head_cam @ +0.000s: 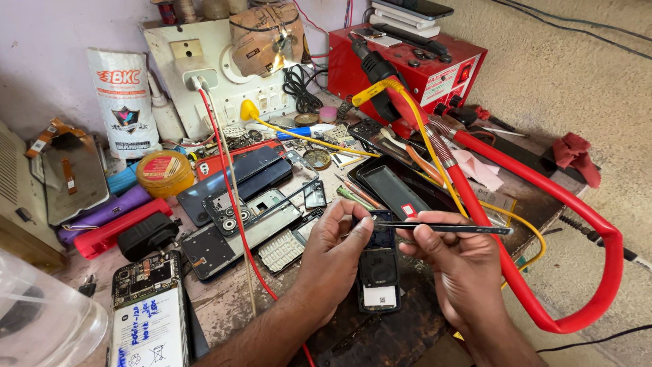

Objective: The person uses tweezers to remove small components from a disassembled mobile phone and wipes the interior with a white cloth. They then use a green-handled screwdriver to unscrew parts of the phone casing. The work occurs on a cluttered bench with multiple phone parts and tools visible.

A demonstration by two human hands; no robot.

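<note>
Both hands on 1 small black phone body (378, 261), lying flat on the dark bench patch (380, 333) at the front edge, between the wrists. It's slim, bar-shaped, opened up: dark inner cavity up top, a rounded black section mid-way, a white label near the lower end. Long axis runs roughly away from the person.

Left hand (333, 255) is curled, fingertips pinching the phone's upper left edge. Right hand (458, 261) is closed on black tweezers (441, 228), held near horizontal, tips pointing left over the phone's top end. Can't tell whether the tips actually touch it.

Around it: a thick red hose (543, 204) loops just right of the right hand, up to a red station box (414, 64). Left of the left hand, a keypad membrane (280, 250), several stripped phone frames (248, 211), a thin red wire (234, 204) crossing them. Yellow tin (165, 172) further back left.
</note>
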